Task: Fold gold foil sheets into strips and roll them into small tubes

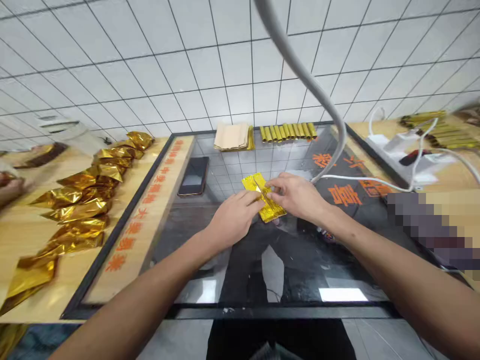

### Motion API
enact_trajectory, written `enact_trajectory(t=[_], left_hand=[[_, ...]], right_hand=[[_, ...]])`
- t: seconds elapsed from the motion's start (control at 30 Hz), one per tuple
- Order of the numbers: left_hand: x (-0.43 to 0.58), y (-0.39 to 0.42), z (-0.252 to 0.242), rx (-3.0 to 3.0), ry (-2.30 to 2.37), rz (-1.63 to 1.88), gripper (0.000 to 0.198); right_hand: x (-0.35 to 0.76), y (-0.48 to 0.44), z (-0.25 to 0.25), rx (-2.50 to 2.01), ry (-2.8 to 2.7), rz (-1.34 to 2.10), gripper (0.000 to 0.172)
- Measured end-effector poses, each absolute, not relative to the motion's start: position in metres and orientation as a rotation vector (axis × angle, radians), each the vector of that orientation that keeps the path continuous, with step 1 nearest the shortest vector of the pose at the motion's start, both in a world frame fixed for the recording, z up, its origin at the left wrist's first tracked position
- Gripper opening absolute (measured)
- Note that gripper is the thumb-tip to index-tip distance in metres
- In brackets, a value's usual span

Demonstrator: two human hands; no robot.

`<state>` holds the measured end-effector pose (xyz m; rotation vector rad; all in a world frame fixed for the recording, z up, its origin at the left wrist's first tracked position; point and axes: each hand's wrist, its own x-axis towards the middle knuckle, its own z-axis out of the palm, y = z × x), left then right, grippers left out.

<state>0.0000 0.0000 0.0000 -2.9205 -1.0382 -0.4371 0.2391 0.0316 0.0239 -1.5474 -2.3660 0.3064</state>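
A sheet of gold foil paper (pixel 270 212) lies slantwise on the glass tabletop (pixel 210 220), with a narrow brownish strip or folded edge running across its middle. My left hand (pixel 235 215) is at its left side, fingers bent together and pressing on the paper. On the right side, my right hand (pixel 296 196) pinches at the strip with thumb and fingertips. The fingers hide part of the sheet. Behind it stand a stack of paper sheets (pixel 230 137), tan with gold foil at one side, and a row of rolled gold paper tubes (pixel 288 132).
A phone (pixel 193 176) lies left of the sheet. Folded gold foil pieces (pixel 84 200) line the left table, with another person's hand (pixel 11 187) beyond. A thick grey hose (pixel 300 70) hangs down in front; white cables and a power strip (pixel 390 152) are at right.
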Motion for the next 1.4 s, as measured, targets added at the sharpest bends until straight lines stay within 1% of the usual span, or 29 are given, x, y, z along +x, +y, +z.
enact_trajectory(t=[0.37,0.47,0.6,0.67,0.93,1.13,1.23,1.4], left_hand=[[0.002,-0.003,0.009,-2.873,-1.064,-0.484,0.031],[0.002,-0.003,0.009,-2.882,-1.080,-0.515,0.033],[0.002,-0.004,0.007,-2.905,-1.093,-0.520,0.046],[0.001,-0.004,0.006,-2.905,-1.086,-0.489,0.049],[0.000,-0.003,0.005,-2.867,-1.047,-0.431,0.038],[0.001,-0.003,0.008,-2.846,-1.040,-0.395,0.041],[0.000,-0.002,0.010,-2.871,-1.035,-0.408,0.042],[-0.004,0.002,0.012,-3.028,-0.919,-0.494,0.046]], right_hand=[[0.236,0.027,0.028,-1.550,-2.325,0.423,0.026],[0.235,0.027,0.029,-1.542,-2.332,0.436,0.025],[0.234,0.026,0.031,-1.533,-2.352,0.431,0.025],[0.234,0.026,0.031,-1.530,-2.359,0.427,0.026],[0.237,0.030,0.026,-1.502,-2.329,0.428,0.027],[0.244,0.037,0.020,-1.469,-2.222,0.470,0.028],[0.246,0.039,0.020,-1.474,-2.190,0.469,0.030],[0.250,0.041,0.025,-1.496,-2.083,0.406,0.039]])
